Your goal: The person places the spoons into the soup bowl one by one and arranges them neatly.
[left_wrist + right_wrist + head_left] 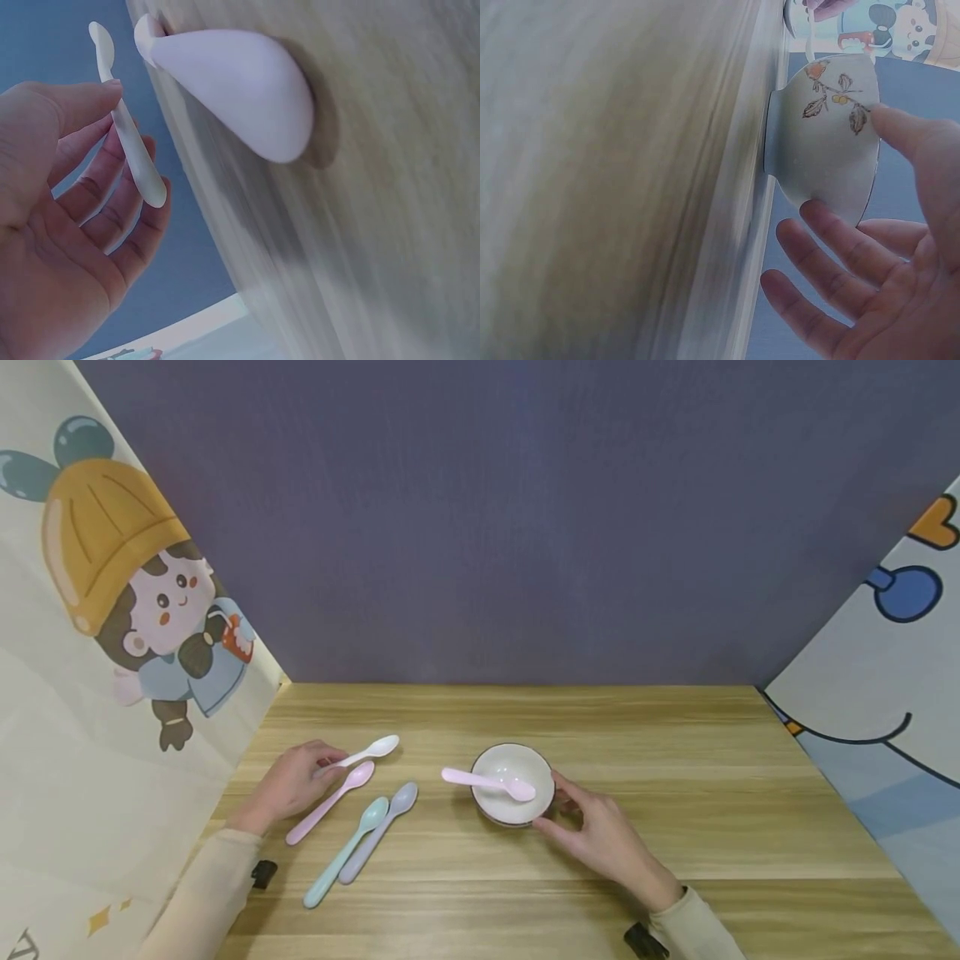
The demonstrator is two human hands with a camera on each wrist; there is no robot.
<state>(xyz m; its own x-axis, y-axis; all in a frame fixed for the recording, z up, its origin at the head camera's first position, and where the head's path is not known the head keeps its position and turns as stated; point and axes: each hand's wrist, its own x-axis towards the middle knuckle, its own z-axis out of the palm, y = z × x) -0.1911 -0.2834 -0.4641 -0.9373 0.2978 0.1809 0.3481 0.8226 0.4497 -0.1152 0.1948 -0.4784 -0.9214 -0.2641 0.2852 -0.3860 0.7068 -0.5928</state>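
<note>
My left hand pinches a white spoon by its handle, thumb on one side and fingers on the other. In the left wrist view the spoon is tilted, off the table. Just below that hand lies a pink spoon. My right hand holds the right side of a white bowl between thumb and fingers. The bowl stands upright and has a dark rim and a painted flower branch outside, seen in the right wrist view. A pale pink spoon lies in it, handle sticking out over the left rim.
A mint green spoon and a lavender spoon lie side by side on the wooden table, left of the bowl. Behind the table rises a dark blue panel. Printed cartoon panels stand on both sides.
</note>
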